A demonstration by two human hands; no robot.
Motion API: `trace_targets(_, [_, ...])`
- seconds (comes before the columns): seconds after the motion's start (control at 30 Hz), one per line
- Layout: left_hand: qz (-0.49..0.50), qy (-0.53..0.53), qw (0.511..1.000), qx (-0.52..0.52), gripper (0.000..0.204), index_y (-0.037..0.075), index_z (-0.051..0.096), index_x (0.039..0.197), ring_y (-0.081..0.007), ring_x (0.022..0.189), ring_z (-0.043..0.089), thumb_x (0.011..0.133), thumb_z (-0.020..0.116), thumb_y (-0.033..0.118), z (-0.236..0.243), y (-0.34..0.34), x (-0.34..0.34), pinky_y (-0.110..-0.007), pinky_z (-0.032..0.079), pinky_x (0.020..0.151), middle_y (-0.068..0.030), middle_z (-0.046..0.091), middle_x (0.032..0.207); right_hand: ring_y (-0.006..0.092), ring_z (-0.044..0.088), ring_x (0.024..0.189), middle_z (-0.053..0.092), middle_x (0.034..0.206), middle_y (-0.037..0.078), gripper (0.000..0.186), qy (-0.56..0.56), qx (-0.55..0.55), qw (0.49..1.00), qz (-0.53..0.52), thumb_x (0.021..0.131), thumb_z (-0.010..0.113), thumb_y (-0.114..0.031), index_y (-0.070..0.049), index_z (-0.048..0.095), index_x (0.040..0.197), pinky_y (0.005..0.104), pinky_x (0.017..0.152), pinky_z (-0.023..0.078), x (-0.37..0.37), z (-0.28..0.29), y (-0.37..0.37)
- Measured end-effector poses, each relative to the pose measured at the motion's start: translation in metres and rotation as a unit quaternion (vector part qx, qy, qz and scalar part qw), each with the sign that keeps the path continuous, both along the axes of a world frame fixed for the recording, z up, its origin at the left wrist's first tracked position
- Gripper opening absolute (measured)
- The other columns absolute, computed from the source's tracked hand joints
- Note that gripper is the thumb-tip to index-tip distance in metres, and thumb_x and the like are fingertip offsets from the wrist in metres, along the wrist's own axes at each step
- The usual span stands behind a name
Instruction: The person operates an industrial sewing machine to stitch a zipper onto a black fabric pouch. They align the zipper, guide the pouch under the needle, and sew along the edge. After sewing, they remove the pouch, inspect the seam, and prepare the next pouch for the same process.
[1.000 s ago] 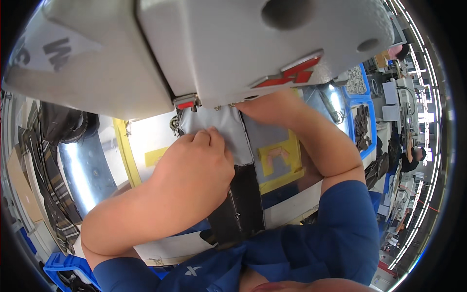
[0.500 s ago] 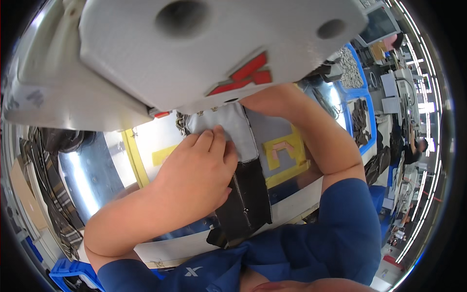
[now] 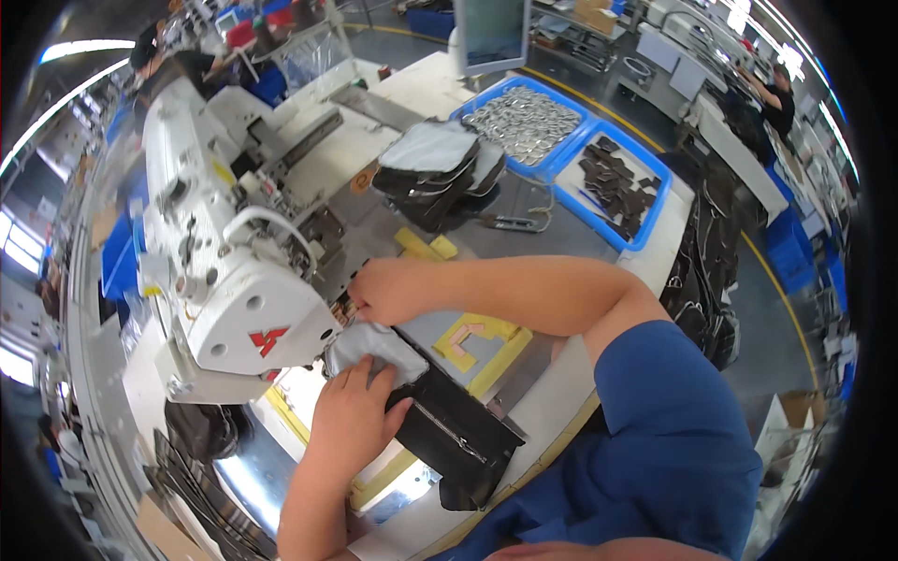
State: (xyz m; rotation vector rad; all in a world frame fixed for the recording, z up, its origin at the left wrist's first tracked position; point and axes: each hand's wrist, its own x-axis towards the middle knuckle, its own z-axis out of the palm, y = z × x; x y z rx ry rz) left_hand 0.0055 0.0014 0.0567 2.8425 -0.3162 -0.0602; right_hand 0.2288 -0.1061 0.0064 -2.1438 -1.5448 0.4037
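Observation:
A white sewing machine stands left of my hands, its head over a black fabric piece with a zipper and a silvery grey panel at its upper end. My left hand lies on the grey panel and black fabric, fingers slightly apart and bent. My right hand has its fingers curled beside the needle area at the top of the panel; what they grip is hidden. A yellow-taped guide lies on the work plate right of the panel.
Stacked black and grey pieces lie behind my right hand. Two blue trays hold metal parts and dark scraps. A small tool lies nearer. Dark material hangs at the right. Co-workers work at other stations.
The view has swung back and up, so the whole machine and the workshop behind it now show. My hands remain on the fabric at the machine.

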Motion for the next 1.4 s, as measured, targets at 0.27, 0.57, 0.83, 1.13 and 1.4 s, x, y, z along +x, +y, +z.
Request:
trace_targets(0.27, [0.0,-0.095,0.994,-0.056,0.027,0.002,0.07,0.109,-0.0398,0.1,0.069,0.087,0.08,0.014,-0.007,-0.027,0.001,-0.048,0.055,0.089,-0.0167,0.073,0.108,0.0436,0.073,0.101,0.076,0.101,0.024,0.037,0.035,0.024,0.997,-0.058,0.095,0.072,-0.034,0.002,0.074,0.104,0.0506,0.089,0.058,-0.008,0.003,-0.045])
trace_targets(0.57, [0.348,-0.415,0.827,-0.149,0.019,-0.002,0.065,0.103,-0.0204,0.08,0.062,0.106,0.066,0.017,0.047,0.008,-0.053,-0.039,0.052,0.073,-0.0107,0.065,0.088,0.0402,0.073,0.093,0.073,0.114,0.023,0.057,0.134,0.053,0.988,-0.052,0.098,0.073,-0.046,0.005,0.069,0.126,0.0472,0.085,0.058,-0.059,0.029,-0.134])
trace_targets(0.83, [0.598,-0.48,0.64,0.039,0.04,-0.004,0.066,0.125,-0.0254,0.102,0.065,0.105,0.07,0.029,0.09,0.076,-0.195,-0.038,0.053,0.093,-0.014,0.07,0.116,0.0288,0.068,0.075,0.071,0.077,0.013,0.022,0.255,-0.019,0.951,0.172,0.09,0.077,-0.02,0.0,0.07,0.091,0.0431,0.069,0.05,-0.134,0.05,-0.148])
trace_targets(1.13, [-0.031,0.125,0.949,-0.289,0.057,0.002,0.073,0.12,-0.03,0.095,0.073,0.078,0.094,0.033,0.082,-0.045,-0.094,-0.04,0.055,0.085,-0.0144,0.077,0.106,0.0169,0.058,0.064,0.067,0.073,0.006,0.029,0.352,0.073,0.88,0.311,0.105,0.068,-0.028,-0.003,0.067,0.092,0.0366,0.06,0.046,-0.159,0.109,-0.145])
trace_targets(1.4, [-0.093,0.034,0.884,-0.457,0.045,-0.002,0.073,0.12,-0.0255,0.096,0.075,0.08,0.092,0.004,0.122,-0.057,-0.083,-0.038,0.057,0.087,-0.0142,0.078,0.105,0.0174,0.068,0.105,0.073,0.112,0.01,0.043,0.651,0.248,0.681,0.227,0.097,0.078,-0.028,0.003,0.068,0.126,0.0338,0.093,0.053,-0.156,0.085,-0.163])
